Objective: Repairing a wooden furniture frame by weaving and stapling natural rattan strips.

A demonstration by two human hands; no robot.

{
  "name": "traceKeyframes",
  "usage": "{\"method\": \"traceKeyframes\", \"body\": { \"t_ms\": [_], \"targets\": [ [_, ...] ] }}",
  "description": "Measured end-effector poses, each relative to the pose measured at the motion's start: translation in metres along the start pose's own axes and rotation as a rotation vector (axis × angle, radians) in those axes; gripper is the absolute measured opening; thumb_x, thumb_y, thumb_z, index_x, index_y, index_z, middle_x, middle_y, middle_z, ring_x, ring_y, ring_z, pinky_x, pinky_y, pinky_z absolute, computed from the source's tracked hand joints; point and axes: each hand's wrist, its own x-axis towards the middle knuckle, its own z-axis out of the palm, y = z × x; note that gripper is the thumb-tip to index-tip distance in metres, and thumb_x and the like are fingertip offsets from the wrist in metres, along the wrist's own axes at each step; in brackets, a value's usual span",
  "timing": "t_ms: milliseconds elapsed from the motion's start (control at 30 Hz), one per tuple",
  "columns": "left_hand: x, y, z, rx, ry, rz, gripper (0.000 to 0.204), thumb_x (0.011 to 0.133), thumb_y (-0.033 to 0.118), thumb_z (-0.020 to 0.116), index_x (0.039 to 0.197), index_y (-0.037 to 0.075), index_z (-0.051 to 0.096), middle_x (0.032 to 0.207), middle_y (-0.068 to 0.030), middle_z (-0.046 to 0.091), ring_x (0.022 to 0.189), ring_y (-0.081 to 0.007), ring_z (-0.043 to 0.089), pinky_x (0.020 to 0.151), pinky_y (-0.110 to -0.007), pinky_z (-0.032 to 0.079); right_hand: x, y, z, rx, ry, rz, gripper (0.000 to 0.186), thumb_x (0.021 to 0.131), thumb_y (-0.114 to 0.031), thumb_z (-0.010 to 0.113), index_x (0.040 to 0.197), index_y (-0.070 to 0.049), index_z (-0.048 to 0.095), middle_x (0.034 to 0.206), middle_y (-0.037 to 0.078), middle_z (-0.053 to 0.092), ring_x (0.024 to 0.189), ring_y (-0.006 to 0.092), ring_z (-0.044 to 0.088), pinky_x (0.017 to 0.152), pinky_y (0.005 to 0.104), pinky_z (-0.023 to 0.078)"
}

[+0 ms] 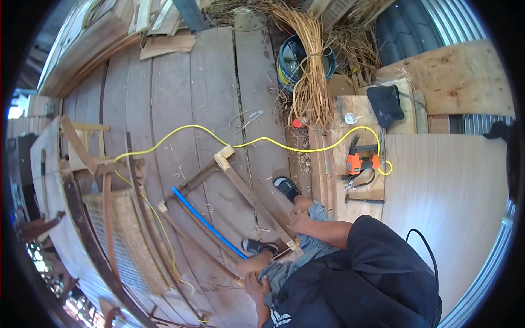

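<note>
My left hand [256, 287] rests on my left leg by the knee, its fingers loosely apart with nothing in them. On my right knee lies my right hand [300, 222], fingers relaxed over the leg and no object showing in it. In front of my legs a four-sided wooden frame [254, 195] stands or leans over the plank floor, its corners wrapped in pale strips. A long blue strip [209, 223] crosses the inside of the frame and ends near my left shoe [258, 246]. Neither hand touches the frame.
A yellow hose [284, 146] snakes over the floor to an orange-and-black power tool [362, 163]. Pliers [350, 185] and a hammer [364, 200] lie beside it. Rattan bundle [310, 76] leans on a bucket [287, 63]. A woven-seat chair [123, 235] stands left.
</note>
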Motion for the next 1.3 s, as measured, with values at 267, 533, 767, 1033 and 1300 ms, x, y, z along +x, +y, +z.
{"method": "traceKeyframes", "body": {
  "t_ms": [267,533,767,1033,1300],
  "targets": [
    [0.085,-0.063,-0.045,-0.091,-0.1,0.179,0.069,0.069,0.036,0.066,0.123,0.0,0.042,0.125,-0.0312,0.038,0.117,-0.0449,0.037,0.099,-0.048,0.032,0.001,-0.044,-0.06,0.274,0.051,0.195,0.033,0.077,-0.025,0.054,0.107,-0.015,0.065,0.122,0.011,0.05,0.117,0.0369,0.041,0.09,0.0612,0.032],
    [0.148,-0.089,-0.108,0.007,-0.27,0.239,0.073,0.073,0.036,0.062,0.127,-0.004,0.034,0.126,-0.0322,0.036,0.12,-0.0471,0.03,0.1,-0.048,0.029,-0.041,-0.084,-0.088,0.457,0.453,0.383,0.031,0.08,-0.023,0.049,0.103,-0.011,0.065,0.118,0.015,0.052,0.115,0.0398,0.042,0.087,0.0598,0.033],
    [0.202,-0.046,-0.11,0.161,-0.335,0.253,0.066,0.074,0.035,0.062,0.122,-0.004,0.039,0.124,-0.0298,0.04,0.117,-0.0437,0.037,0.098,-0.045,0.033,-0.036,-0.036,-0.093,0.627,0.507,0.379,0.026,0.075,-0.024,0.053,0.094,-0.012,0.067,0.111,0.009,0.055,0.112,0.0369,0.043,0.085,0.0548,0.035],
    [0.237,0.057,-0.118,0.349,-0.513,0.134,0.066,0.075,0.035,0.062,0.123,-0.004,0.039,0.123,-0.0296,0.041,0.116,-0.0436,0.039,0.097,-0.045,0.034,-0.041,0.068,-0.141,0.94,0.597,0.411,0.027,0.076,-0.025,0.053,0.095,-0.011,0.066,0.106,0.01,0.056,0.109,0.0291,0.045,0.086,0.044,0.036],
    [0.271,0.146,-0.1,0.402,-0.56,0.026,0.066,0.075,0.035,0.062,0.123,-0.004,0.04,0.123,-0.0293,0.042,0.114,-0.0435,0.041,0.096,-0.045,0.035,-0.045,0.111,-0.158,1.139,0.639,0.453,0.034,0.08,-0.028,0.051,0.108,-0.009,0.059,0.112,0.012,0.055,0.11,0.031,0.045,0.089,0.0465,0.035]
  ]
}}
